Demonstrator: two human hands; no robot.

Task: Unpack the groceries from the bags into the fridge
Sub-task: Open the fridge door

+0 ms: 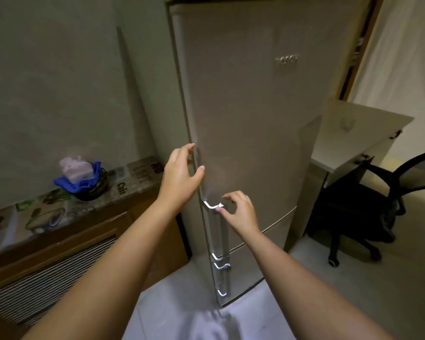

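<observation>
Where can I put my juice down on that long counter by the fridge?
The counter shows bare patterned top on both sides of the dark basket, towards the fridge and nearer you. The basket itself is crowded: blue cloth, tissue pack.

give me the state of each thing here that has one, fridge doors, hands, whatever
upper fridge door: closed
lower fridge door: closed
left hand: open, fingers at the upper door's left edge, holding nothing
right hand: fingers loosely curled by the top of the upper door handle, not yet gripping it
office chair: unoccupied, beside the fridge
</observation>
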